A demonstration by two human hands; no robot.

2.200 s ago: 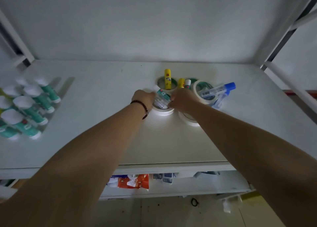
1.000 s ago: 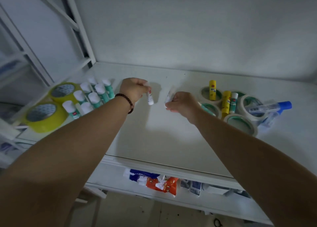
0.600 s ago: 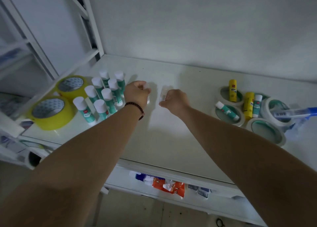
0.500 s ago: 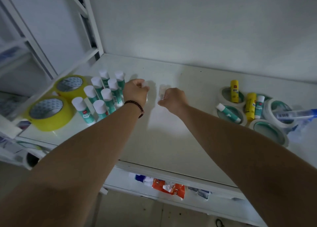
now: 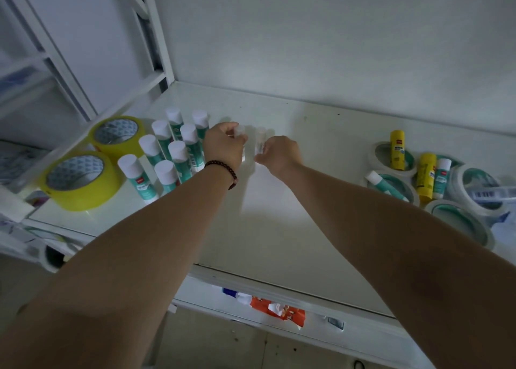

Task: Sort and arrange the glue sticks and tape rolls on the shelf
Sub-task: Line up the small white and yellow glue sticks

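Note:
On the white shelf [image 5: 279, 229], my left hand [image 5: 223, 145] holds a small white-capped glue stick [image 5: 239, 130] upright, just right of a group of several standing green glue sticks [image 5: 178, 151]. Close beside it, my right hand [image 5: 279, 152] grips another small glue stick [image 5: 260, 142], also upright. Two yellow tape rolls [image 5: 81, 180] lie flat at the shelf's left end. At the right end lie several white tape rolls [image 5: 460, 220], with yellow glue sticks [image 5: 425, 176] and green glue sticks [image 5: 386, 184] in and between them.
A white shelf post [image 5: 156, 30] and side rails stand at the back left. The wall runs close behind the shelf. A blue-capped item [image 5: 491, 192] rests on the rightmost roll. A lower shelf holds an orange packet [image 5: 279, 310].
Both hands carried a small glue stick each from the tape rolls on the right across to the left. They now hold them upright beside the standing green sticks.

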